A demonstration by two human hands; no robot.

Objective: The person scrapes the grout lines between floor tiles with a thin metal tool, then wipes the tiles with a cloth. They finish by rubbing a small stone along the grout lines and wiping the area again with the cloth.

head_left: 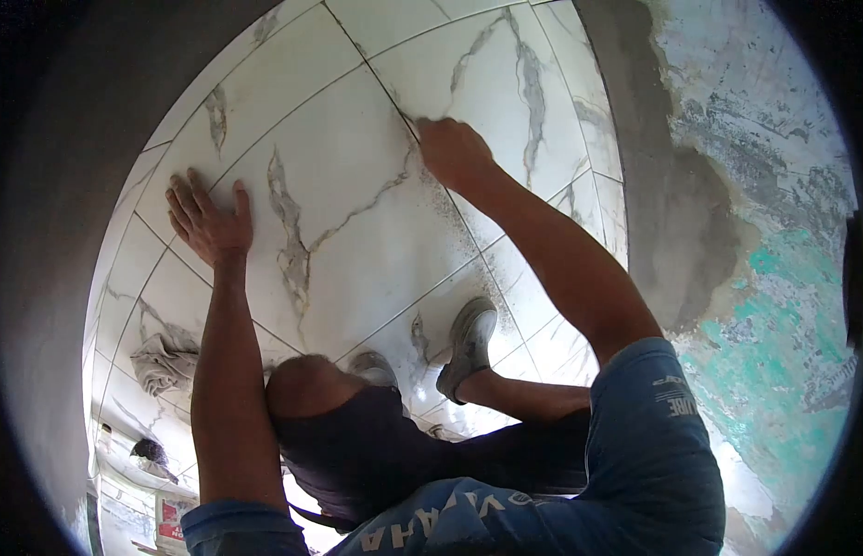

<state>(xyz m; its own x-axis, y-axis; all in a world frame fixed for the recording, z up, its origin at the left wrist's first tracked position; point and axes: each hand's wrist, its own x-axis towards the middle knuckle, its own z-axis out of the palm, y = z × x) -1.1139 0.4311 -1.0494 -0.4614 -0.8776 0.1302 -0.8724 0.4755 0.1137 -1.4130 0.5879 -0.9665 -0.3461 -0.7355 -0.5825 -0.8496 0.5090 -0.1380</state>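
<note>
Nearest the camera, on the near side of the large tile (357,213), the person's blue denim knee (654,435) folds in a squat. A scuffed grey shoe (470,338) is planted on the tile's near edge, with a crumpled grey cloth (163,361) lying off its near-left corner.

The left hand (209,221) lies flat, fingers spread and palm down, on the tile's left corner and grips nothing. The right hand (453,150) is curled closed with its fingertips on the joint (376,79) along the tile's right edge. Whether it pinches a small tool, I cannot tell. The hands are well apart, one at each side of the tile.

The work looks like dressing that joint. To do it well, I would brace through the flat left palm, draw the right hand along the line in one steady direction, and keep the pressure in the groove rather than on the glaze.

The tile is square, glossy and white with grey-brown marble veining, and its joints are thin and dark. Dark grit (443,206) speckles the tile just beside the joint. Beyond its right side rises a rough wall (672,185) of grey plaster and flaking teal paint.
</note>
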